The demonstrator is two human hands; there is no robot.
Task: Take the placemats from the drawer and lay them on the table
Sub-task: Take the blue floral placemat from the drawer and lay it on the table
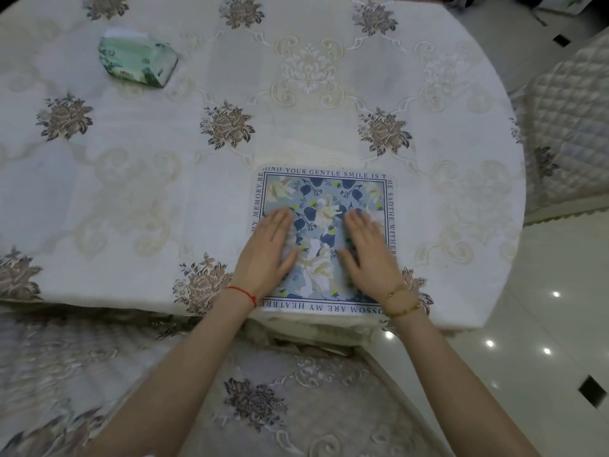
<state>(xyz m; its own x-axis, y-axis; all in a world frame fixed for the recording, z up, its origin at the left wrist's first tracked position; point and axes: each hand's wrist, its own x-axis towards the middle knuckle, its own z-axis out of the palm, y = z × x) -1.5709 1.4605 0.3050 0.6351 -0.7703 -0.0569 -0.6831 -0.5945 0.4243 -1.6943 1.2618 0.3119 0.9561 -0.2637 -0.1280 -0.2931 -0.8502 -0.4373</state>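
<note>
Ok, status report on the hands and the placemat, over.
Left hand and right hand flat on placemat. Placemat on table, near edge. Tissue pack far off, nothing in the way.

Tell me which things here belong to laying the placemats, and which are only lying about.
Belong to the job:
- placemat, flat on the table near its front edge
- left hand and right hand, pressing flat on it

Lying about:
- green packet at the far left
- quilted chair on the right

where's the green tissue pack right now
In the head view the green tissue pack lies on the tablecloth at the far left of the table, well apart from the placemat at the near edge.
</note>
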